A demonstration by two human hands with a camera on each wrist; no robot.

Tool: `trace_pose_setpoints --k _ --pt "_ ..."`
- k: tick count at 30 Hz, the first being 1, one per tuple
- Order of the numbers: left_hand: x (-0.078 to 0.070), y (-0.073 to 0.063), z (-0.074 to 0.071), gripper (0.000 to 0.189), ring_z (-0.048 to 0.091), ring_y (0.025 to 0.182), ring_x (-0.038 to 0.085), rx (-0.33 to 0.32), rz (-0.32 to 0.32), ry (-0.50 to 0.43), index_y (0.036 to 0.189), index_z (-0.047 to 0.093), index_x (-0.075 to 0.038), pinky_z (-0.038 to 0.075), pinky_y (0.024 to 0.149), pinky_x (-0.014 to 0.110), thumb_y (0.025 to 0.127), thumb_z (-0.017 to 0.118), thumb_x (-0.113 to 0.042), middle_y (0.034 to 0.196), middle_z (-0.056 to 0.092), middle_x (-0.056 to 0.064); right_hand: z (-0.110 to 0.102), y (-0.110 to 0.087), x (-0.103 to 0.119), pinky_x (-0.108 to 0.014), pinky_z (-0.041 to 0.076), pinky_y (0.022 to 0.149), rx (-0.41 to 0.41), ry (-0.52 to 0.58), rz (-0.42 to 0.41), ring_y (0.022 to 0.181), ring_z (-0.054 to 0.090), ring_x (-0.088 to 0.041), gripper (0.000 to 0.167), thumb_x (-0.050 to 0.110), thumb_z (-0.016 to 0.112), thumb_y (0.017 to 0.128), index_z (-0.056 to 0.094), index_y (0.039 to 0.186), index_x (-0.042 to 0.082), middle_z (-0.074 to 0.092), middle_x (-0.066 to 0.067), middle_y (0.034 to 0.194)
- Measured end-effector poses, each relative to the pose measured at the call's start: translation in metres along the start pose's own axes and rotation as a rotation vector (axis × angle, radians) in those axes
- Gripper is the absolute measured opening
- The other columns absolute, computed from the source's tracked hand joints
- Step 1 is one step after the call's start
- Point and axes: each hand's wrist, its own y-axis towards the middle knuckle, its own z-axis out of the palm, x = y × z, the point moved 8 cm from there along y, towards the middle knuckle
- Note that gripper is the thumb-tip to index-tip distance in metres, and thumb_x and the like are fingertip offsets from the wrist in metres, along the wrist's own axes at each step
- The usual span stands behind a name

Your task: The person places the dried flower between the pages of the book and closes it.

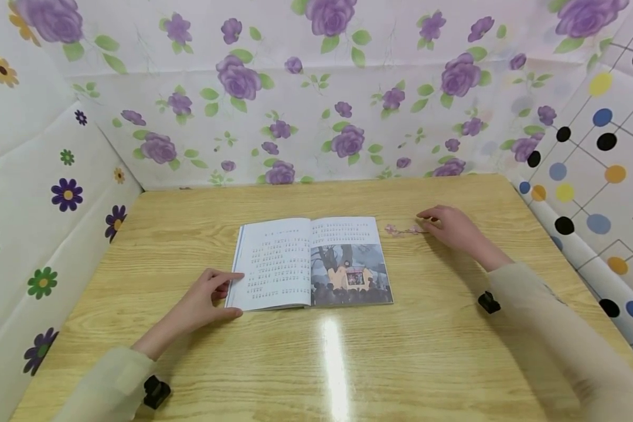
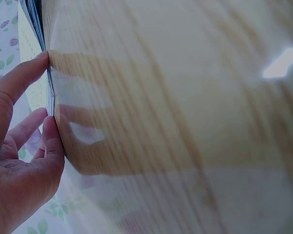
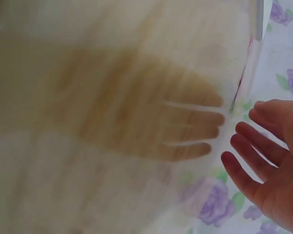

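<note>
An open book (image 1: 281,266) lies on the wooden table, text on its left page and a bluish picture on the lower right page. My left hand (image 1: 206,298) rests at the book's left side, index fingertip on the page margin and thumb by the lower corner. In the left wrist view, the fingertips touch the edge of the book (image 2: 51,95). To the right of the book lies a thin sprig with pink flowers (image 1: 395,230). My right hand (image 1: 450,227) hovers at its stem end, fingers loosely bent. The right wrist view shows nothing between those fingers (image 3: 241,136).
The wooden table (image 1: 274,363) reflects a bright streak of light near its front. Purple-flowered cloth (image 1: 306,117) hangs behind it, with patterned sheets on both sides. Black wrist devices (image 1: 156,391) sit beside both sleeves.
</note>
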Motion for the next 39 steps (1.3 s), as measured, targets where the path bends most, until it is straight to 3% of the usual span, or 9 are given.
trace_pose_setpoints --k 4,9,17,24,30,39 --pt "0.0 0.0 -0.001 0.067 0.049 0.096 0.017 -0.001 0.0 0.008 0.137 0.058 -0.01 0.048 0.083 0.026 0.078 0.085 -0.027 0.115 0.049 0.012 0.0 -0.007 0.0 -0.048 0.055 0.083 -0.01 -0.006 -0.037 0.099 0.065 -0.034 0.031 0.011 0.059 0.099 0.064 0.127 -0.001 0.066 -0.023 0.113" --pt "0.0 0.0 -0.002 0.067 0.049 0.097 0.018 0.003 -0.003 0.011 0.138 0.058 -0.01 0.048 0.083 0.026 0.079 0.084 -0.028 0.116 0.049 0.013 0.004 -0.012 -0.003 -0.049 0.054 0.083 0.021 0.007 -0.052 0.1 0.063 -0.036 0.03 0.007 0.064 0.095 0.064 0.123 -0.002 0.061 -0.025 0.117" --pt "-0.001 0.001 -0.003 0.068 0.049 0.098 0.018 0.003 0.0 0.018 0.138 0.057 -0.009 0.048 0.085 0.028 0.079 0.084 -0.028 0.117 0.049 0.013 0.007 -0.01 -0.013 -0.052 0.05 0.091 0.088 0.167 0.011 0.107 0.057 -0.038 0.031 0.007 0.065 0.095 0.06 0.124 -0.001 0.052 -0.025 0.125" --pt "-0.002 0.001 -0.003 0.067 0.05 0.098 0.019 0.001 0.005 0.039 0.138 0.058 -0.009 0.049 0.085 0.028 0.079 0.084 -0.027 0.118 0.049 0.014 0.009 -0.01 -0.022 -0.042 0.045 0.087 0.124 0.276 0.065 0.101 0.052 -0.031 0.025 0.011 0.064 0.096 0.061 0.12 0.002 0.049 -0.023 0.127" --pt "-0.004 0.001 -0.001 0.067 0.051 0.098 0.018 -0.006 0.024 0.043 0.137 0.058 -0.008 0.051 0.087 0.032 0.079 0.084 -0.026 0.116 0.049 0.014 0.011 -0.009 -0.025 -0.034 0.041 0.075 0.111 0.289 0.068 0.084 0.046 -0.024 0.017 0.011 0.063 0.097 0.065 0.112 0.004 0.056 -0.018 0.115" --pt "-0.003 -0.002 -0.001 0.068 0.052 0.099 0.019 0.003 0.006 0.029 0.138 0.057 -0.008 0.051 0.087 0.033 0.079 0.084 -0.027 0.118 0.049 0.014 0.01 -0.007 -0.027 -0.034 0.043 0.073 0.087 0.256 0.099 0.083 0.05 -0.023 0.01 0.013 0.063 0.097 0.069 0.103 0.007 0.061 -0.016 0.108"
